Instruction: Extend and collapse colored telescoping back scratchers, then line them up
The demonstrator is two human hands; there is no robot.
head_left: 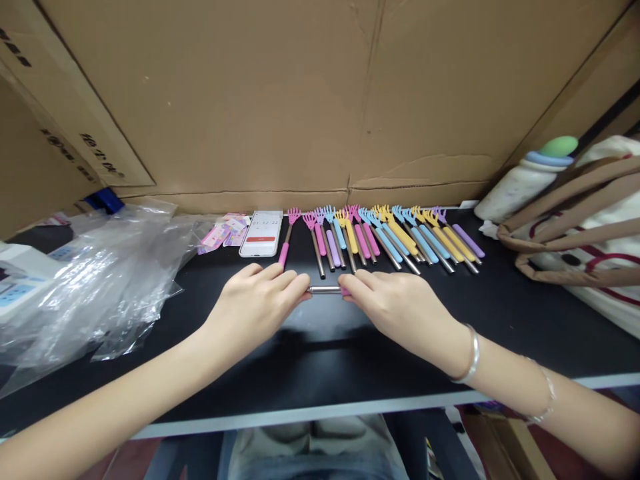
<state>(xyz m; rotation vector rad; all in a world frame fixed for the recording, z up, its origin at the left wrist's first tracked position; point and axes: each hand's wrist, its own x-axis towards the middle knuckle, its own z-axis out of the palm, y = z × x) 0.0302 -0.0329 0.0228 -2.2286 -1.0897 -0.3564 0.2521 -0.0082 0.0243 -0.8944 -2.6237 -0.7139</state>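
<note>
My left hand [263,293] and my right hand [400,303] are closed on opposite ends of a back scratcher's metal rod [325,290], held level above the black table. A bit of pink or purple shows at my right fingertips; the fingers hide the rest of both ends. Just behind my left hand lies a pink back scratcher [287,240] with a metal shaft and pink grip. Farther right, a row of back scratcher pieces [400,240] has claw heads, metal tubes and grips in pink, blue, yellow and purple.
Clear plastic bags [120,273] are heaped at the left beside a white box [23,280]. A phone [261,233] and colourful cards [225,232] lie at the back. On the right stand a bottle [520,180] and a cloth bag [590,233]. Cardboard [300,100] walls the back.
</note>
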